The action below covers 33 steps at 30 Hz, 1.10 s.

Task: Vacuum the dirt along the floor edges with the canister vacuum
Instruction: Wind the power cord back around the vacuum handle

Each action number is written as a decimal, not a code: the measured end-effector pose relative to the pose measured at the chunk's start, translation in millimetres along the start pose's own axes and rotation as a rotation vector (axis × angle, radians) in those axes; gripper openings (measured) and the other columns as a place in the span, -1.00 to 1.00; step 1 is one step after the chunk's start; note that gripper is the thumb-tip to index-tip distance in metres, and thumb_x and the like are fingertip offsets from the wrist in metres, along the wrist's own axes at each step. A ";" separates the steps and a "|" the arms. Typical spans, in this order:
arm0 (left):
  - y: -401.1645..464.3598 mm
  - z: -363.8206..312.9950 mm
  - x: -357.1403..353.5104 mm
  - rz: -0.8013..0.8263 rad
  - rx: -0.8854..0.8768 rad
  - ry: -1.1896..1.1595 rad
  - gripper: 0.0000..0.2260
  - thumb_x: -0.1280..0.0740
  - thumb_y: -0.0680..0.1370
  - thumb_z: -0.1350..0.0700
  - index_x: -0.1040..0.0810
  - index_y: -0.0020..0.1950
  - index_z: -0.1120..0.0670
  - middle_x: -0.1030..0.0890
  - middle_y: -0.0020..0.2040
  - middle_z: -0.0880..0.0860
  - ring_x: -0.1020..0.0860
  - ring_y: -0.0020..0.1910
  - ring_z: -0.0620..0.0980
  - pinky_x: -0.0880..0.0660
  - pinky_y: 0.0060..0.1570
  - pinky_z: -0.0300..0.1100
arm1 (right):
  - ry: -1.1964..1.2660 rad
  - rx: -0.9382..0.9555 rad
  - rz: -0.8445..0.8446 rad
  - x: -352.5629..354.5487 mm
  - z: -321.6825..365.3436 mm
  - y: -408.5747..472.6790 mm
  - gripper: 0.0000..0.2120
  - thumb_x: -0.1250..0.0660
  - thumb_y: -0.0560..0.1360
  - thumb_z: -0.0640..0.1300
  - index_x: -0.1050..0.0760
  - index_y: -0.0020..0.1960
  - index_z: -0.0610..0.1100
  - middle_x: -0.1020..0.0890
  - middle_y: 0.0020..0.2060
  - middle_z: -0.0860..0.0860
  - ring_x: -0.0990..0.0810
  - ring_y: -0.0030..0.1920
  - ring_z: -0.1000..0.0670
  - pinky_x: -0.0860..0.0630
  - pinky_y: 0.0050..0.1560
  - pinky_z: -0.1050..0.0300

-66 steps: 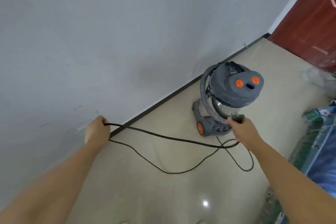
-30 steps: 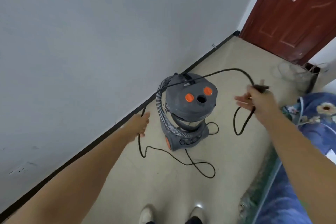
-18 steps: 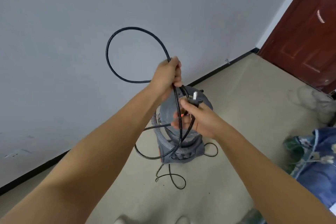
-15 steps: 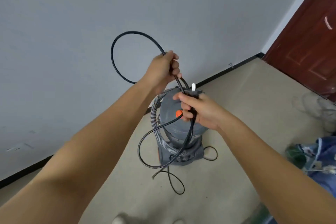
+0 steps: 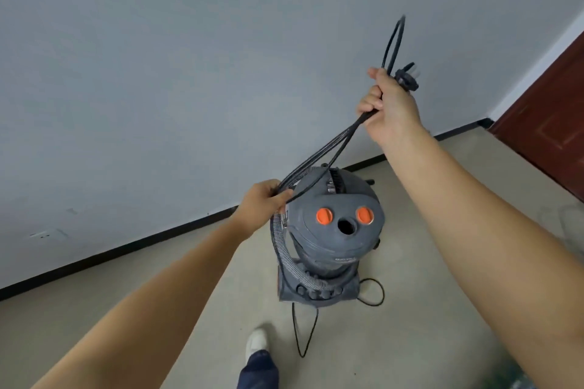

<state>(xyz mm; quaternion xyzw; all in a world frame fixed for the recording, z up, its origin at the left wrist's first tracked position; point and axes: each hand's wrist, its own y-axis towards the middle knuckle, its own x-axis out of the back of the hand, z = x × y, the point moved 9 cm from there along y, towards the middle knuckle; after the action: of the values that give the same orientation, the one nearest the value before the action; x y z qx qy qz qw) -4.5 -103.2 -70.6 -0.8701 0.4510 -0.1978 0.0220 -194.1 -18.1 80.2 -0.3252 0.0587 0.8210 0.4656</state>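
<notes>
two bare hands up in front of a grey wall (image 5: 158, 73), both on the same black power cord (image 5: 331, 148). far left: a small white plate (image 5: 42, 234) low on the wall, detail too blurry to tell, and a black baseboard (image 5: 126, 249) running along the wall foot. left hand (image 5: 264, 204) is low, just beside the top of the canister vacuum (image 5: 335, 230), fingers curled around several bunched strands of the cord. strands run taut up and to the right from it to the right hand (image 5: 387, 104), raised high against the wall, fingers clenched around the same bundle. a narrow loop of cord sticks up above the right fist and the plug (image 5: 407, 79) juts out at its right side, prongs pointing up-right. canister vacuum stands upright on the beige floor (image 5: 426, 341), near the baseboard, between the two forearms; dark grey top with two orange knobs (image 5: 324, 217) and a round open port between them. ribbed grey hose (image 5: 286, 259) curves down its left side to the base. slack cord lies on the floor in loops in front of and just right of the base. one white shoe (image 5: 257, 343) and a dark trouser leg (image 5: 257, 371) at the bottom, close to the floor loop. dark red door (image 5: 553, 123) at far right edge.
</notes>
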 end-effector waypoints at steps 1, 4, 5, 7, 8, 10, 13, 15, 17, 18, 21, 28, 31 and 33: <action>11.8 2.3 18.0 -0.079 -0.015 0.058 -0.85 -0.32 0.57 0.15 -0.52 -0.19 0.14 -0.57 -0.30 0.08 -0.46 -0.30 -0.05 -0.38 -0.22 -0.28 | -0.010 -0.001 -0.012 4.5 -3.0 7.2 -0.79 -0.18 0.66 -0.15 -0.49 -0.11 -0.18 -0.26 -0.60 0.10 -0.16 -0.63 0.16 -0.17 -0.56 0.33; 44.0 9.0 66.2 -0.338 -0.043 0.038 -0.93 -0.30 0.55 0.25 -0.55 -0.04 0.11 -0.59 -0.05 0.10 -0.57 -0.12 0.00 -0.48 -0.06 -0.22 | 0.013 -0.003 -0.028 10.7 -12.2 31.8 -0.80 -0.19 0.65 -0.14 -0.49 -0.10 -0.17 -0.27 -0.58 0.09 -0.17 -0.62 0.15 -0.18 -0.57 0.33; 55.1 17.0 77.4 -0.392 -0.010 0.011 -0.89 -0.29 0.55 0.26 -0.54 0.00 0.07 -0.58 -0.03 0.08 -0.58 -0.12 0.01 -0.50 -0.09 -0.20 | 0.025 0.007 -0.032 11.0 -9.9 42.1 -0.80 -0.19 0.65 -0.14 -0.49 -0.09 -0.17 -0.27 -0.56 0.09 -0.17 -0.62 0.15 -0.19 -0.57 0.33; 82.3 41.0 91.0 -0.383 0.089 0.031 -0.86 -0.24 0.58 0.23 -0.53 0.06 0.04 -0.62 -0.13 0.07 -0.56 -0.22 -0.04 -0.44 -0.26 -0.29 | 0.022 0.064 -0.053 12.3 3.2 68.0 -0.81 -0.19 0.65 -0.13 -0.49 -0.08 -0.16 -0.28 -0.56 0.09 -0.17 -0.61 0.15 -0.19 -0.56 0.32; 96.7 56.0 95.9 -0.337 0.144 0.084 -0.86 -0.23 0.59 0.21 -0.56 0.05 0.06 -0.63 -0.17 0.07 -0.55 -0.25 -0.04 -0.41 -0.31 -0.32 | -0.001 0.109 -0.075 14.6 12.9 82.6 -0.81 -0.19 0.65 -0.13 -0.50 -0.07 -0.15 -0.28 -0.56 0.10 -0.17 -0.60 0.15 -0.19 -0.55 0.32; 122.6 88.2 115.2 -0.286 0.257 0.153 -0.85 -0.25 0.59 0.18 -0.62 0.00 0.14 -0.63 -0.19 0.09 -0.54 -0.21 0.03 -0.40 -0.30 -0.31 | -0.088 0.209 -0.133 22.9 36.7 111.1 -0.80 -0.18 0.66 -0.12 -0.52 -0.07 -0.13 -0.28 -0.55 0.10 -0.17 -0.58 0.14 -0.17 -0.54 0.30; 156.3 122.3 155.0 -0.262 0.394 0.182 -0.84 -0.33 0.56 0.15 -0.65 -0.06 0.23 -0.63 -0.17 0.12 -0.53 -0.18 0.05 -0.39 -0.25 -0.25 | -0.222 0.314 -0.230 49.8 65.0 149.2 -0.79 -0.20 0.65 -0.10 -0.55 -0.07 -0.11 -0.29 -0.52 0.10 -0.18 -0.55 0.13 -0.19 -0.51 0.28; 188.1 123.2 168.3 -0.207 0.424 0.184 -0.81 -0.34 0.57 0.11 -0.64 -0.07 0.23 -0.63 -0.18 0.14 -0.55 -0.17 0.06 -0.44 -0.20 -0.19 | -0.325 0.333 -0.286 75.8 67.0 167.3 -0.79 -0.20 0.65 -0.10 -0.55 -0.07 -0.11 -0.31 -0.53 0.10 -0.22 -0.54 0.12 -0.24 -0.50 0.26; 223.4 105.9 171.1 -0.225 0.417 0.107 -0.78 -0.31 0.60 0.10 -0.61 -0.05 0.25 -0.63 -0.25 0.17 -0.59 -0.25 0.08 -0.55 -0.23 -0.14 | -0.434 0.328 -0.314 101.0 55.5 178.6 -0.78 -0.19 0.66 -0.11 -0.56 -0.07 -0.10 -0.34 -0.53 0.10 -0.29 -0.51 0.11 -0.34 -0.44 0.23; 241.2 92.2 170.0 -0.263 0.400 0.073 -0.77 -0.29 0.61 0.09 -0.60 -0.05 0.26 -0.62 -0.31 0.17 -0.60 -0.33 0.07 -0.60 -0.25 -0.10 | -0.482 0.323 -0.325 112.5 48.1 182.9 -0.78 -0.20 0.65 -0.10 -0.57 -0.07 -0.09 -0.35 -0.51 0.10 -0.34 -0.50 0.10 -0.39 -0.39 0.20; 295.8 43.9 147.3 -0.340 0.328 -0.001 -0.72 -0.24 0.63 0.07 -0.56 -0.17 0.23 -0.59 -0.43 0.13 -0.58 -0.54 -0.03 -0.63 -0.33 -0.10 | -0.612 0.276 -0.362 147.5 28.1 199.6 -0.79 -0.23 0.64 -0.08 -0.60 -0.09 -0.04 -0.41 -0.53 0.13 -0.47 -0.48 0.12 -0.53 -0.21 0.11; 393.3 -26.2 30.3 -0.346 0.261 -0.097 -0.76 -0.27 0.60 0.10 -0.57 -0.18 0.21 -0.60 -0.30 0.13 -0.57 -0.35 0.08 -0.63 -0.07 -0.01 | -0.989 0.163 -0.280 221.8 10.8 257.5 -0.85 -0.26 0.62 -0.08 -0.58 -0.08 0.02 -0.54 -0.32 -0.06 -0.52 -0.25 -0.04 -0.47 -0.14 0.11; 423.0 -21.4 -20.3 -0.355 0.292 -0.048 -0.77 -0.28 0.59 0.09 -0.55 -0.24 0.12 -0.63 -0.27 0.11 -0.63 -0.23 0.14 -0.62 -0.02 0.05 | -1.142 0.076 -0.204 261.1 -1.2 288.3 -0.79 -0.28 0.60 -0.07 -0.60 0.02 -0.19 -0.55 -0.22 -0.14 -0.50 -0.19 -0.08 -0.41 -0.26 0.24; 438.7 -11.0 -57.3 -0.342 0.320 0.011 -0.81 -0.29 0.58 0.08 -0.57 -0.20 0.10 -0.67 -0.17 0.14 -0.64 -0.13 0.17 -0.61 0.01 0.06 | -1.193 0.019 -0.188 290.2 -7.6 303.0 -0.79 -0.29 0.59 -0.07 -0.60 0.02 -0.20 -0.56 -0.20 -0.17 -0.49 -0.18 -0.07 -0.39 -0.25 0.26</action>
<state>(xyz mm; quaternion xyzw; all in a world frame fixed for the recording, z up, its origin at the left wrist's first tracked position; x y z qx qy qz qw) -378.4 -316.0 -174.1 -0.9182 0.2600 -0.2722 0.1234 -536.7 20.0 -159.1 0.1915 -0.2343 0.8166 0.4916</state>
